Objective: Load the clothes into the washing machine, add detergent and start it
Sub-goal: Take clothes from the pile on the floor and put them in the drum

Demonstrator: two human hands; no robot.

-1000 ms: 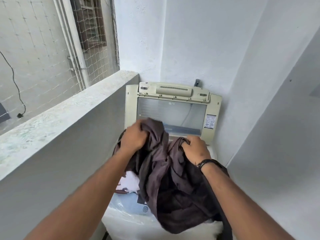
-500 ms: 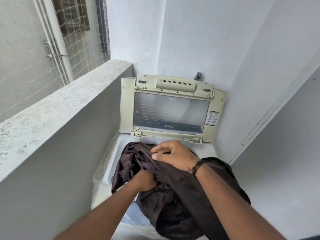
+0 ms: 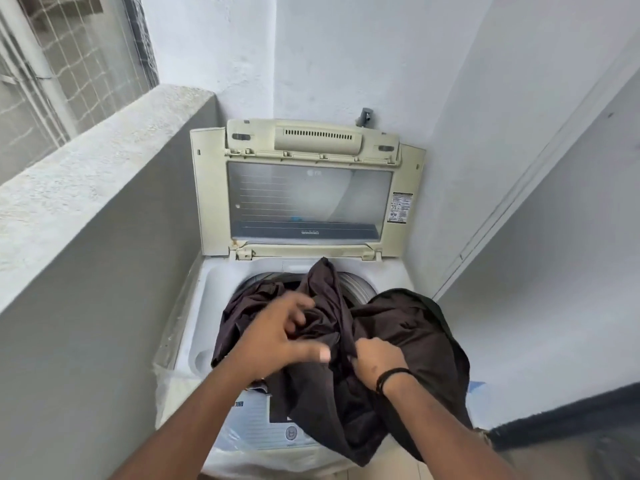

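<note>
Right hand [image 3: 375, 360], low and right of centre in the head view, has its grip closed on a fold of the dark brown garment [image 3: 398, 341], fingers curled into the cloth. Left hand [image 3: 277, 336], just left of it, is blurred with motion; its fingers look spread and loosely bent over the fabric, seemingly grasping nothing, though the blur leaves that uncertain.

A second ago both hands held the bundle bunched high in front of the raised lid [image 3: 306, 199]; now the garment has dropped over the top-loading washing machine [image 3: 214, 292], part of it sunk into the drum opening [image 3: 356, 285], the rest draped over the right rim and the control panel [image 3: 256, 420] at the bottom centre.

Loading looks partly done: the overhanging cloth likely needs pushing in before detergent and start.
</note>
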